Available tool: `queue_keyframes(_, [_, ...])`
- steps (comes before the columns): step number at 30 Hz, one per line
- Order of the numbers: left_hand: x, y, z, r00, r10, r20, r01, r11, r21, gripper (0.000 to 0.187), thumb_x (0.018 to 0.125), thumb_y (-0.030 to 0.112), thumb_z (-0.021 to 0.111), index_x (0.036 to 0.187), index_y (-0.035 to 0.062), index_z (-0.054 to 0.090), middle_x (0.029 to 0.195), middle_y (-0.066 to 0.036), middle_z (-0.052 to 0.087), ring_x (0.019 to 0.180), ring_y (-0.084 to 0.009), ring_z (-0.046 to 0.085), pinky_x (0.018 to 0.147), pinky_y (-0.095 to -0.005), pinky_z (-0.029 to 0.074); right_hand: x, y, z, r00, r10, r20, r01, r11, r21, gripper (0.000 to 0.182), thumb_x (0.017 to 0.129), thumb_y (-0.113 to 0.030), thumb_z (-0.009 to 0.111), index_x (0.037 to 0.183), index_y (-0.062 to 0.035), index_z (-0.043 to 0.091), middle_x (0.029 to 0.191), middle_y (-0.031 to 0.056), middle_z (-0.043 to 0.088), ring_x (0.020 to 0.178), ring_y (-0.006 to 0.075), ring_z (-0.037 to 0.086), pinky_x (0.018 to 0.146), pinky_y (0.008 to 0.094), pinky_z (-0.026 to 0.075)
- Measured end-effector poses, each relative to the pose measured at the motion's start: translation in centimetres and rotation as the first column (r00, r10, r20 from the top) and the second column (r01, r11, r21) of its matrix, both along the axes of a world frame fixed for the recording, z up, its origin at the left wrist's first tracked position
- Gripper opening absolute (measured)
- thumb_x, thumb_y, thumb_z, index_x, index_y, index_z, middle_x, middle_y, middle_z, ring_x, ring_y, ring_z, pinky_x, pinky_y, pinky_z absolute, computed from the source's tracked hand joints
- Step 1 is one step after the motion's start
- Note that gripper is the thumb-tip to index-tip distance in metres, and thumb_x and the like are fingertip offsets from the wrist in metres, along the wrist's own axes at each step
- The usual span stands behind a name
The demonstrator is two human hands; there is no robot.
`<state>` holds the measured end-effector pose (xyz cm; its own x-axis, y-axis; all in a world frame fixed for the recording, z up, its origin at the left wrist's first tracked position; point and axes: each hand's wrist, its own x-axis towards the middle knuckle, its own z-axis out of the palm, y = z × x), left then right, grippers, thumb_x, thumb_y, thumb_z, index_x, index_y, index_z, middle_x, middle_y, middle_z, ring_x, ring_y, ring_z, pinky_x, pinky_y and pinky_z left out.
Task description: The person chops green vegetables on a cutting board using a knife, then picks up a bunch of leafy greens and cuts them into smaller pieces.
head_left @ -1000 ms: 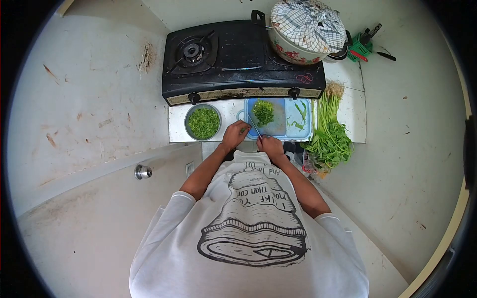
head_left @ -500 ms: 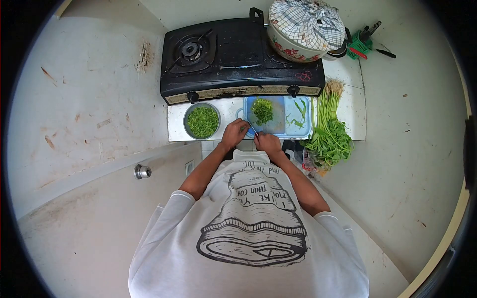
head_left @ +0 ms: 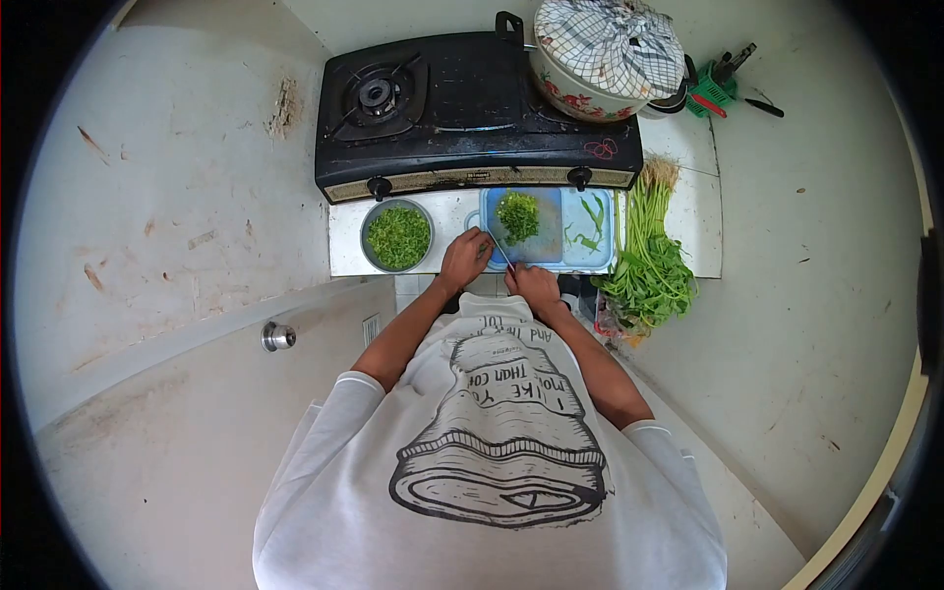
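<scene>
A knife [head_left: 501,252] is gripped at its handle in my right hand [head_left: 536,286], by the near edge of the blue cutting board [head_left: 551,258]. Its blade slants up and left toward my left hand [head_left: 466,258]. That hand's fingers are curled together at the board's left corner, close to the blade's tip. Whether they pinch the blade or a bit of green is too small to tell. Beyond the blade lies a pile of chopped greens [head_left: 518,217] on the board. A few loose leaves [head_left: 590,226] rest on its right part.
A round bowl of chopped greens [head_left: 397,237] stands left of the board. On the right lies a bunch of leafy stalks with roots [head_left: 649,246]. Behind is a black gas stove [head_left: 472,118] bearing a cloth-covered pot [head_left: 590,93]. A green basket [head_left: 710,90] holds utensils at the back right.
My left hand and the knife have barely moved. The whole view has shifted slightly. The pile of greens looks the same.
</scene>
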<state>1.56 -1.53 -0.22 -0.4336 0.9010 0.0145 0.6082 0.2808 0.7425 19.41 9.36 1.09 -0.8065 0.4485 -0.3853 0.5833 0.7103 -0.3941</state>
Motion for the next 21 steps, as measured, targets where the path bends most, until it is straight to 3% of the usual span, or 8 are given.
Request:
queue_keyframes(6, [0.1,-0.1,0.1,1.000,-0.005,-0.002,0.005,0.997,0.079,0.008,0.088,0.006,0.070,0.095,0.0023,0.072,0.089,-0.017,0.064,0.081,-0.0391,0.065,0.074,-0.0467,0.054,-0.6,0.0,-1.2,0.996,0.003,-0.093,-0.001,1.000,0.021,0.047,0.104,-0.041,0.052,0.091,0.0002,0.071,0.072,0.0262,0.070,0.069,0.0452,0.072,0.067,0.0551,0.058])
queue_keyframes(15, [-0.4,-0.6,-0.6,0.999,-0.037,0.033,0.034,0.995,0.089,0.013,0.089,0.008,0.072,0.100,0.0021,0.075,0.098,-0.016,0.071,0.089,-0.0355,0.069,0.083,-0.0433,0.056,-0.1,0.2,-1.0,0.997,-0.032,-0.070,0.033,0.999,0.011,0.047,0.103,-0.042,0.053,0.092,-0.0002,0.071,0.075,0.0269,0.071,0.073,0.0453,0.073,0.071,0.0555,0.058])
queue_keyframes(21, [-0.2,-0.5,0.8,0.996,-0.005,0.094,0.001,0.999,0.037,0.011,0.087,0.004,0.071,0.097,0.0014,0.075,0.092,-0.016,0.070,0.083,-0.0348,0.068,0.076,-0.0429,0.056,-0.1,-0.1,-0.8,0.995,0.006,-0.099,-0.006,1.000,0.000,0.046,0.102,-0.041,0.055,0.088,-0.0010,0.071,0.073,0.0257,0.071,0.070,0.0449,0.072,0.069,0.0554,0.058])
